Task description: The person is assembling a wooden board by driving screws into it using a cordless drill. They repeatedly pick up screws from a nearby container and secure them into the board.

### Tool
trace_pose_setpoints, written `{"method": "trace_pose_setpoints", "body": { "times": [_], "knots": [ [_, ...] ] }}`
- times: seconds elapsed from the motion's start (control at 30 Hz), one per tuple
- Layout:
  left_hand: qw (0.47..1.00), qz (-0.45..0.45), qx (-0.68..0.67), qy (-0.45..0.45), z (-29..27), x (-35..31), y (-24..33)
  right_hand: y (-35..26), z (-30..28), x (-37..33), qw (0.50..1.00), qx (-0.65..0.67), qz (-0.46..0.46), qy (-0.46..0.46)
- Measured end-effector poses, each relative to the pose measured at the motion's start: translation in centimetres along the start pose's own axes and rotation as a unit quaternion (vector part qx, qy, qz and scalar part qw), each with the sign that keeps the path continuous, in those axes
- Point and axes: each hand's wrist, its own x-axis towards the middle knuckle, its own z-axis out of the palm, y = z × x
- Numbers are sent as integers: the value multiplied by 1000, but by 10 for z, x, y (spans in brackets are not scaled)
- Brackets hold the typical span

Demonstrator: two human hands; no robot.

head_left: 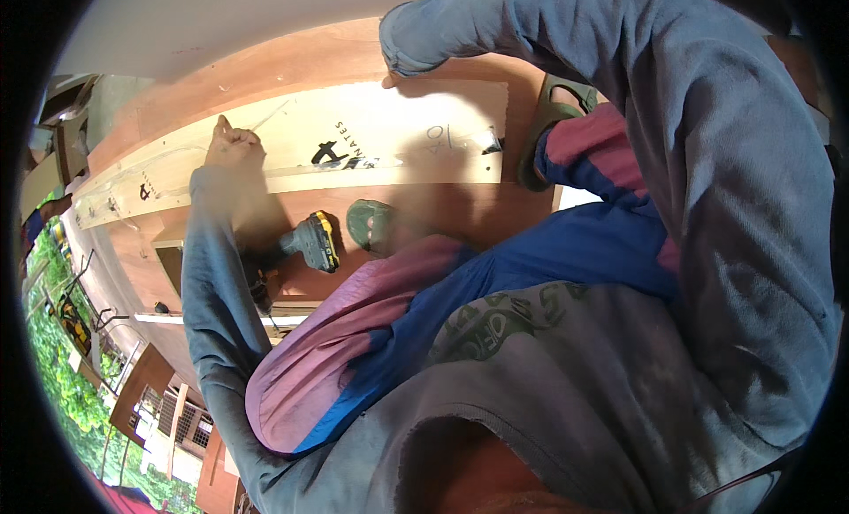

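A long, flat, pale tan package (309, 129) with black printing lies across a reddish plywood surface (424, 215). Clear, shiny film or tape shows along its near edge. My left hand (235, 146) rests on the package left of its middle. One finger points away from me and the others are curled in; whatever they pinch is too small to make out. Over the far edge of the package, my right hand (389, 80) is nearly hidden by its grey-blue sleeve, and only a fingertip shows. A cordless drill (309, 242) with a yellow-and-black battery lies nearer me, beside my left forearm.
My feet wear green sandals, one sandal (368, 226) by the package's near edge, the other sandal (548, 129) past its right end. Part of another person (55, 209) shows at far left. A wooden box (168, 265) stands behind my left forearm.
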Motion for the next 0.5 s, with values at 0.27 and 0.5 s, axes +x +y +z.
{"method": "trace_pose_setpoints", "body": {
  "times": [0.27,0.5],
  "knots": [
    [659,187,728,-14,20,-18,18,11,71,3,987,79,-89,110],
    [890,143,430,57,24,-10,12,93,201,-4,966,237,-65,82]
  ]
}}
